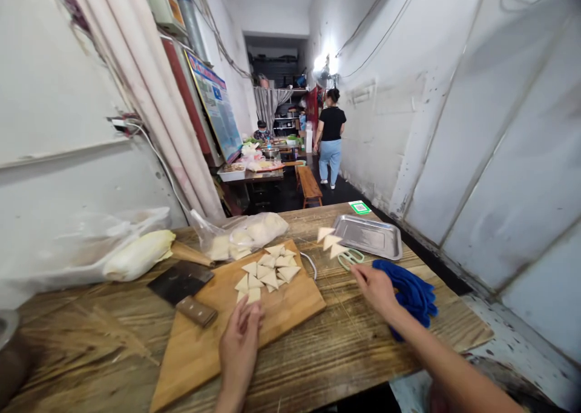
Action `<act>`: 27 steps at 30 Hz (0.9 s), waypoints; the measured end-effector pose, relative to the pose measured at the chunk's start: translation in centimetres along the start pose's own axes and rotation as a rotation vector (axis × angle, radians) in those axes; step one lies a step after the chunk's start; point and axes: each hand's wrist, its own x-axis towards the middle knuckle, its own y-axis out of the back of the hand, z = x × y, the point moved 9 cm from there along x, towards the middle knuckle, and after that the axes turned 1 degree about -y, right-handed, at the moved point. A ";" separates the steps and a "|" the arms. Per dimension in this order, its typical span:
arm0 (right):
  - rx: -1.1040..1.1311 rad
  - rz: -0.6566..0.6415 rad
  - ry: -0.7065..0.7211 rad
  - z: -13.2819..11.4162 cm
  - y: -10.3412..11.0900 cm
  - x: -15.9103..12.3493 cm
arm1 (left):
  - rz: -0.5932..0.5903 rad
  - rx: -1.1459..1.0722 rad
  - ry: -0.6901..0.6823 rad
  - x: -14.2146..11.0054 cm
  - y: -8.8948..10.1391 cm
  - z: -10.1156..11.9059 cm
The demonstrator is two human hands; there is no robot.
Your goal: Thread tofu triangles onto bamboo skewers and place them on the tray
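My right hand (376, 289) is closed, thumb and fingers pinched on the end of a thin skewer that barely shows. On it sit three pale tofu triangles (331, 241), slightly blurred, over the table by the metal tray. My left hand (240, 337) is closed at the near edge of a heap of cut tofu triangles (269, 267), its fingertips on a tofu piece (254, 295). The heap lies on a wooden cutting board (290, 313). Beneath the skewer lie green-handled scissors (351, 257), partly behind my right fingers.
A cleaver (181, 281) overlaps the board's left side. Loose skewers (104, 334) lie left. Behind are a plastic bag of pale pieces (245, 234) and a cabbage (138, 255). A metal tray (370, 237) and blue gloves (408, 292) lie right. A person (331, 137) stands beyond the table.
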 end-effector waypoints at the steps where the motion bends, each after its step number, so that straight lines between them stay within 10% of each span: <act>1: -0.039 0.014 -0.046 1.3 0.5 1.8 | 0.031 0.052 -0.046 0.2 0.6 -0.1; 7: -0.231 -0.025 -0.259 6.9 0.5 9.0 | -0.002 0.113 -0.085 1.3 1.3 -1.7; 16: -0.330 -0.159 -0.337 9.0 -2.0 11.3 | -0.044 0.173 -0.078 1.1 0.8 -1.9; 21: -0.343 -0.111 -0.236 6.0 -0.3 10.4 | -0.054 0.196 -0.054 1.2 0.7 -1.7; 27: -0.291 -0.234 0.024 -1.1 -3.3 1.5 | -0.062 0.169 -0.054 1.4 0.8 -1.9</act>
